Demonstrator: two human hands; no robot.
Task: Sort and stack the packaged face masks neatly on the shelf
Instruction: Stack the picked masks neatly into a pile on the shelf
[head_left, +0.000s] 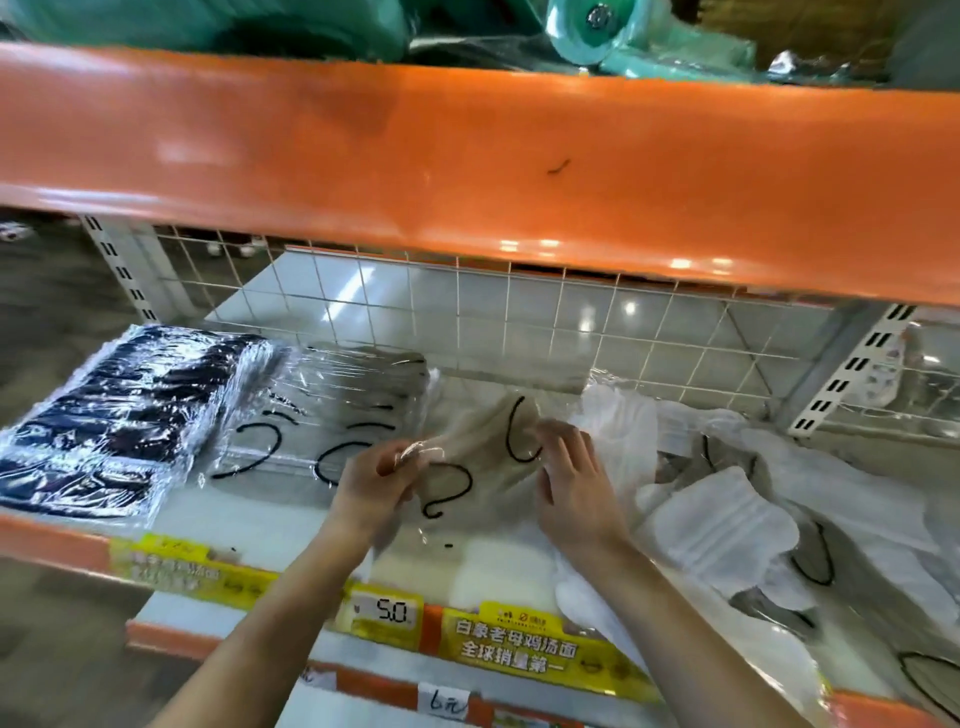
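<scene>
Both hands work over the middle of the shelf (291, 525). The left hand (375, 480) pinches the left end of one beige packaged mask (480, 457), fingers curled onto its clear wrapper. The right hand (571, 483) is at the packet's right end, fingers bent against the wrapper near a black ear loop; whether they truly grip it is hard to make out through motion blur.

Stacks counted: two tidy ones toward the shelf's left end. A dark navy stack (119, 421) sits at the far left edge; a grey-beige stack (332, 410) with black loops lies just beside it, touching. The number of packets in each cannot be counted, since the glossy film merges the layers.

Right end of the shelf: a loose heap of white masks (727, 519) with a few grey ones mixed in, overlapping; individual packets cannot be told apart, and the heap is cut off by the frame's right edge.

Front edge: one yellow price tag (387, 613) reading 5.0, one yellow label strip (519, 649) with printed characters, and one small handwritten tag (444, 701) partly cut off at the bottom.

Behind: a white wire grid (519, 312). Above: an orange beam (467, 171) hiding most of the upper tier, where teal goods (649, 36) show only in part.
</scene>
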